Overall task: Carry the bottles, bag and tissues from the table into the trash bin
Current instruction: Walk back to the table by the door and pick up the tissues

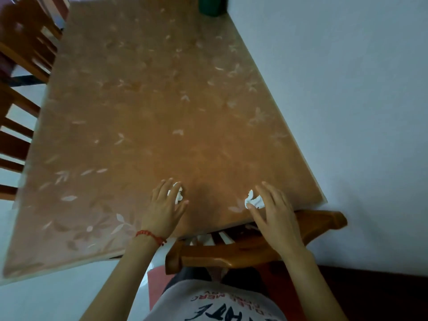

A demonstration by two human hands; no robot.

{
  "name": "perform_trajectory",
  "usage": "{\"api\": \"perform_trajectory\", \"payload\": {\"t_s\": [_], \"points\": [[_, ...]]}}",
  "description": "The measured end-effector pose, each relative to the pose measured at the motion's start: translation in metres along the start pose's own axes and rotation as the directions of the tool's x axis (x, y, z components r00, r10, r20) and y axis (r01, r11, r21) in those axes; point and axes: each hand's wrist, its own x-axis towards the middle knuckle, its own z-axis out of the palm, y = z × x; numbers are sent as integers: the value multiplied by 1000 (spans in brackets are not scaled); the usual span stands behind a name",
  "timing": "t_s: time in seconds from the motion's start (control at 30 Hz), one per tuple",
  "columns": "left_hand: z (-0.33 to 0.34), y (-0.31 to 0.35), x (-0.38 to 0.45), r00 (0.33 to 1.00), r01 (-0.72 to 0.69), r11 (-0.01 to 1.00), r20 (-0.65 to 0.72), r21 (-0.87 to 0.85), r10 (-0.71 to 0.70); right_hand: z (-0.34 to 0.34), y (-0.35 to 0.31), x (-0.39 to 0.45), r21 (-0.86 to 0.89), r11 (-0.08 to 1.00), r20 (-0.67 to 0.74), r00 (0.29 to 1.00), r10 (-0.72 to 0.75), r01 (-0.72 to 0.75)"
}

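Two crumpled white tissues lie near the front edge of the brown table (pixel 143 117), which has a flower-patterned cover. My left hand (pixel 164 207) rests over the left tissue (pixel 177 195), fingers spread around it and touching it. My right hand (pixel 273 209) covers part of the right tissue (pixel 253 201), with thumb and fingers on either side of it. Both tissues still lie on the tabletop. No bottles, bag or trash bin are in view.
A wooden chair (pixel 243 249) is tucked under the table's front edge, right below my hands. More wooden chairs (pixel 20 54) stand along the left side. A dark green container (pixel 212 5) sits at the far corner. A white wall (pixel 347 100) runs along the right.
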Motion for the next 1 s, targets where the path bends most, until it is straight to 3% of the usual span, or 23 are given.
{"api": "perform_trajectory", "payload": {"t_s": [0.2, 0.4, 0.67, 0.73, 0.83, 0.93, 1.0], "points": [[15, -10, 19, 987, 163, 975, 25, -150, -161, 7, 9, 20, -11, 999, 90, 995, -35, 36], [33, -13, 42, 903, 430, 876, 121, -218, -413, 2, 24, 37, -16, 1000, 97, 995, -5, 6], [48, -16, 62, 837, 545, 784, 135, -297, -530, 6, 37, 40, -27, 999, 122, 992, 36, -33], [52, -17, 63, 801, 594, 733, 164, -332, -576, 6, 37, 40, -23, 999, 126, 991, 42, -40], [53, -12, 59, 672, 731, 547, 293, -408, -680, 6, 38, 42, 20, 999, 135, 990, 48, -51], [54, -16, 61, 736, 645, 559, 226, -522, -639, 8, 39, 45, 60, 994, 152, 985, 79, -89], [51, -17, 61, 739, 637, 543, 233, -547, -632, 11, 40, 48, 98, 985, 164, 979, 123, -140]]}}
